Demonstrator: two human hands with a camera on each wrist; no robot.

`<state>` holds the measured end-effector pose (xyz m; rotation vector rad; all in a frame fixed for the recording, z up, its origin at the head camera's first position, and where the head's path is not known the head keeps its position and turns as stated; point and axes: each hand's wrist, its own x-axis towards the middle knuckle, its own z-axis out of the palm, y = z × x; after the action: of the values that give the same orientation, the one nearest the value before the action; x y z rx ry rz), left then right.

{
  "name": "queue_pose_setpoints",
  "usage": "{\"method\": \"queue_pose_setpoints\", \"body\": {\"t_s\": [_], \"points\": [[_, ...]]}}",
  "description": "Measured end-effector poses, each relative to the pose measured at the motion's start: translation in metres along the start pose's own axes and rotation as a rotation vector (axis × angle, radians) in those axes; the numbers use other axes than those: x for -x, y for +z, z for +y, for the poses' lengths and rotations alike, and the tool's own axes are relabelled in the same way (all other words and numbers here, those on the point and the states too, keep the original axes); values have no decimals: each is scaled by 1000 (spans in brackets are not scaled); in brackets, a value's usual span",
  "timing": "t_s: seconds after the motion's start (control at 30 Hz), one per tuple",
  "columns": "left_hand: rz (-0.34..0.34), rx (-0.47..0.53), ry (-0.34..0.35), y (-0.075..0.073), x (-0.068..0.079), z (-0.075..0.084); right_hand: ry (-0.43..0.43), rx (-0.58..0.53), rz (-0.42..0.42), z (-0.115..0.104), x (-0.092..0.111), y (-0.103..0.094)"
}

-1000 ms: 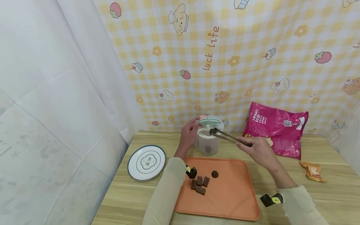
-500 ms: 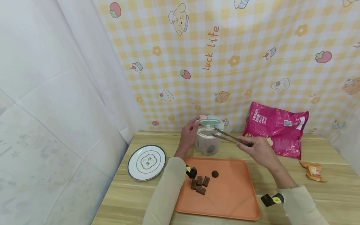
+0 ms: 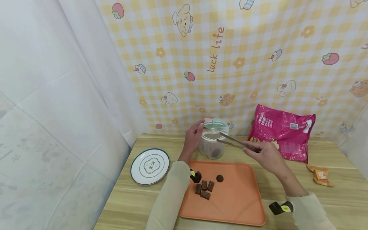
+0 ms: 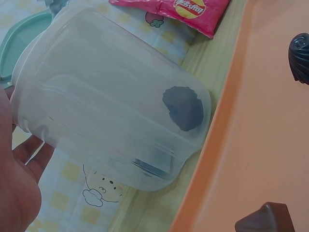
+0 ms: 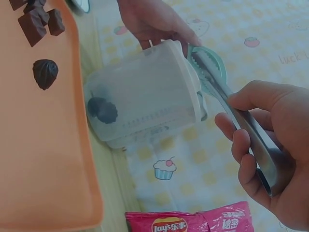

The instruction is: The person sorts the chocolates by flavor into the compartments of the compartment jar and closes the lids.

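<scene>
In the head view, a translucent plastic storage jar stands behind the tray, with its green flap lid raised. My left hand holds the jar at its upper left side, a finger reaching to the flap. In my right hand I grip metal tongs, their tips apart at the jar's opening with nothing between them. Through the wall, a dark round chocolate shows at the bottom, beside a darker flat shape. A ridged chocolate and several rectangular chocolates lie on the tray.
The orange tray lies just in front of the jar. A white plate with a dark rim is on the left. At the right are a pink snack bag against the curtain and a small orange packet.
A second ago the tongs held a dark chocolate over the opening; it has dropped into the jar. The tongs have spread and drawn back slightly to the right. My left hand stays put.
</scene>
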<state>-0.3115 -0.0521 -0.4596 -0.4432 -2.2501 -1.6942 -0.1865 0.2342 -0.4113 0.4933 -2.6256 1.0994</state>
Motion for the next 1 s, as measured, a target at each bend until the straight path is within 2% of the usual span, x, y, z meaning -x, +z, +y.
{"method": "queue_pose_setpoints", "body": {"t_s": [0.27,0.47,0.77,1.0], "points": [[-4,-8,5,0,0,-1,16,9,-51,-4,15,-5],[-3,-25,8,0,-1,0,15,25,-153,0,25,-4],[-10,-20,0,0,0,0,-50,32,-268,12,34,5],[-6,-30,4,0,-1,0,-26,26,-366,19,34,11]]}}
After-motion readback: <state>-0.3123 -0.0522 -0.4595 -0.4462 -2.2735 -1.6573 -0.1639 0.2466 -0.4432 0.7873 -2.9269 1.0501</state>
